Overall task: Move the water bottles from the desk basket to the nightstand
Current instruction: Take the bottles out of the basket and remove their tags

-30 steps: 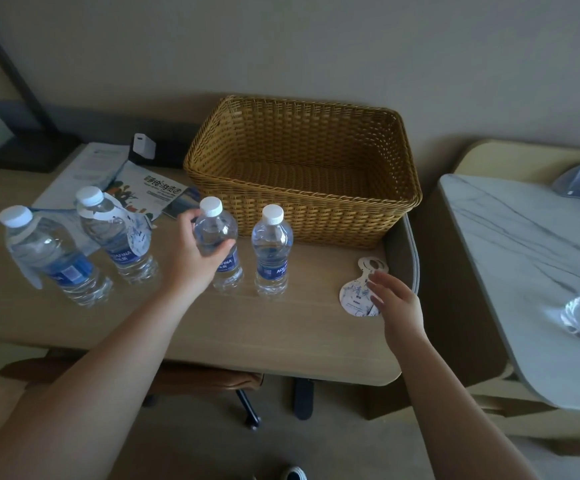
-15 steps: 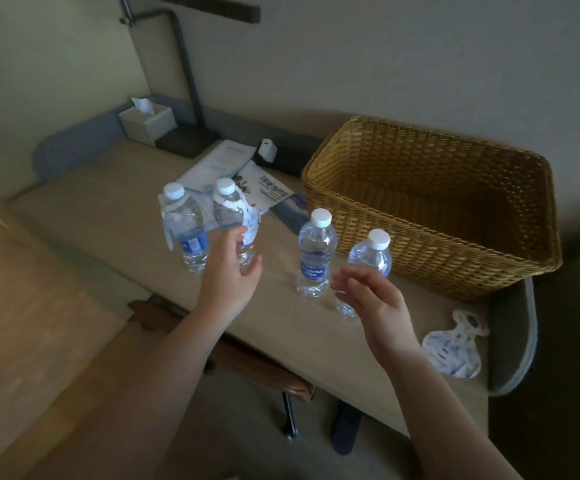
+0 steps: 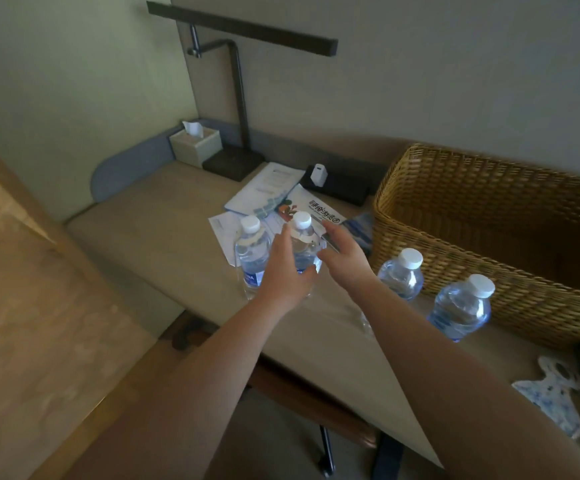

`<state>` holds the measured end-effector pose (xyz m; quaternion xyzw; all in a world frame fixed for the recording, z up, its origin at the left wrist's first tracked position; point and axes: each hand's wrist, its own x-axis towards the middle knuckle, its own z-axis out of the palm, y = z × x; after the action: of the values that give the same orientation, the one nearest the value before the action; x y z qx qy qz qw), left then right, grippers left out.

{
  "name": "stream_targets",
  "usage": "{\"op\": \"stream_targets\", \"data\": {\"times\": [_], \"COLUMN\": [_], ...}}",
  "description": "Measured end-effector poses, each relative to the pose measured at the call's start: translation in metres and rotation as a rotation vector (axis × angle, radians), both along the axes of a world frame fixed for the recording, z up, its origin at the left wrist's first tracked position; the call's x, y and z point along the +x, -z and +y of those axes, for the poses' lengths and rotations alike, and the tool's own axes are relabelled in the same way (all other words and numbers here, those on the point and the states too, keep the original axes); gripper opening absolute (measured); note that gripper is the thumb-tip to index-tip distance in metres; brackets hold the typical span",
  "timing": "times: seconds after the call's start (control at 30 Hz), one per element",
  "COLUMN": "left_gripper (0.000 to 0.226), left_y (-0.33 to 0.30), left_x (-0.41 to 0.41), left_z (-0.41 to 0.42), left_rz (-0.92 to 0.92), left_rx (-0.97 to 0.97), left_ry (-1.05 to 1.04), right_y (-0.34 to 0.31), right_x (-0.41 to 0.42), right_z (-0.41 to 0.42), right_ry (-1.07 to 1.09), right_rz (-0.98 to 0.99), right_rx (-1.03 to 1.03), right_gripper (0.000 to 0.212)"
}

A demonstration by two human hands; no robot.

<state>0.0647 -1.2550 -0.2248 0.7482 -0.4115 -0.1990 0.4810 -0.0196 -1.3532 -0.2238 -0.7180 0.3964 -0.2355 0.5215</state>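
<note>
Four clear water bottles with white caps stand on the beige desk (image 3: 150, 244), outside the empty wicker basket (image 3: 455, 271). My left hand (image 3: 287, 271) wraps around the second bottle from the left (image 3: 303, 237), which wears a paper neck tag and still stands on the desk. Just right of that bottle, my right hand (image 3: 345, 259) is open, its fingers stretched towards the bottle's neck. The leftmost bottle (image 3: 251, 251) touches its neighbour. Two more bottles (image 3: 403, 273) (image 3: 465, 304) stand in front of the basket. The nightstand is out of view.
A loose paper tag (image 3: 551, 396) lies near the desk's right end. Leaflets (image 3: 264, 188), a white charger (image 3: 317, 174), a tissue box (image 3: 195, 143) and a black desk lamp (image 3: 238, 98) sit at the back. A chair (image 3: 316, 403) is tucked under the desk.
My view has swung left, away from the marble nightstand. My left hand left the third bottle and closed around the tagged second one. My right hand came up from the loose tag towards that bottle.
</note>
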Motion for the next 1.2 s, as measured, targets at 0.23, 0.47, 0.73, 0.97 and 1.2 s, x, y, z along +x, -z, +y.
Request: {"op": "stream_targets", "data": {"times": [0.23,0.47,0.73,0.97,1.2], "left_gripper": [0.082,0.063,0.059,0.069,0.062], "left_y": [0.013,0.020,0.023,0.016,0.014], "left_x": [0.017,0.026,0.028,0.029,0.015], "left_z": [-0.010,-0.004,-0.001,-0.010,-0.011], "left_rz": [0.060,0.086,0.178,0.229,0.187], "left_rx": [-0.019,-0.031,0.042,0.044,0.010], "left_ry": [0.066,0.211,0.284,0.345,0.279], "right_y": [0.008,0.012,0.024,-0.014,-0.044], "right_x": [0.011,-0.026,-0.057,-0.077,-0.070], "right_z": [-0.003,0.021,0.039,0.032,0.025], "right_ry": [-0.031,0.052,0.136,0.097,0.154], "right_rz": [0.022,-0.041,0.177,-0.042,-0.216], "right_rx": [0.006,-0.030,-0.021,0.014,0.050], "right_gripper": [0.055,0.051,0.023,0.006,0.006]}}
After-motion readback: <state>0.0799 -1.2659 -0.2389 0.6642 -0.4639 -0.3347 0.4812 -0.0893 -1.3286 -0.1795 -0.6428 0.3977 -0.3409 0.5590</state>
